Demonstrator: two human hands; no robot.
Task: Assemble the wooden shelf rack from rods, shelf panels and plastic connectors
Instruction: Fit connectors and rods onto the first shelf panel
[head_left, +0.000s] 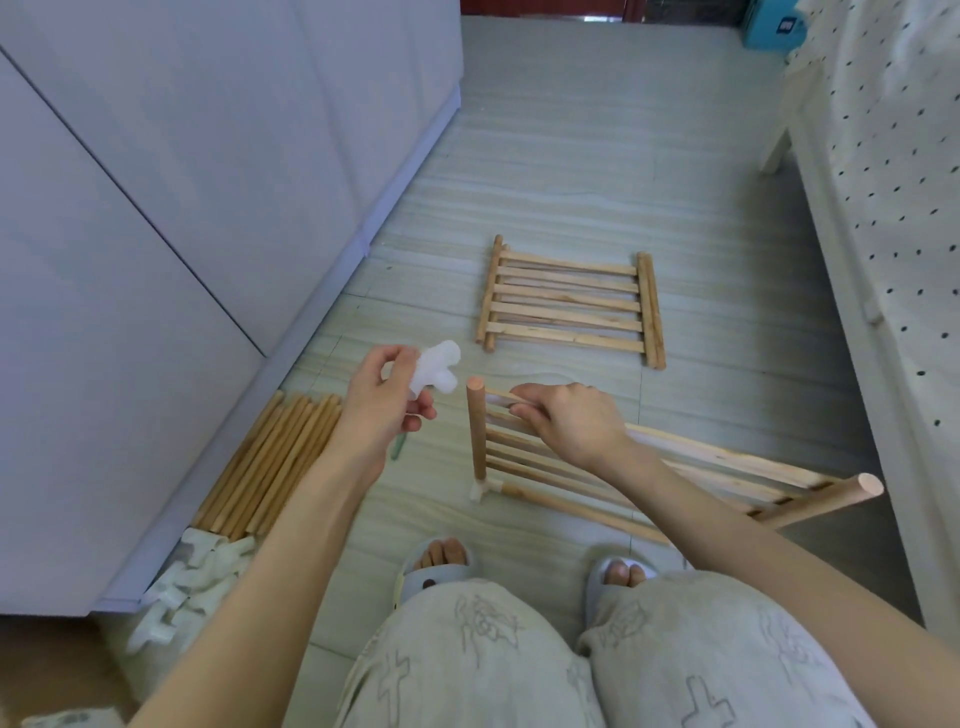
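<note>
Left hand (382, 400) pinched a plastic connector (435, 370); right hand (566, 421) gripped the shelf panel (675, 467). Misaligned seating on the rod end (475, 385) (panel unsteady) risked jamming.

2 hands are in view: the left hand (382, 400) holds 1 white plastic connector (435, 370), and the right hand (569, 421) grips 1 shelf panel (613, 467) standing on edge. 1 more connector (480, 489) sits on that panel's lower corner. 1 stack of shelf panels (569, 301) lies flat on the floor; how many are in it cannot be told. 1 bundle of rods (270, 462) and 1 pile of connectors (192, 582) lie by the cabinet, too crowded to count. 2 slippered feet (436, 564) show.
</note>
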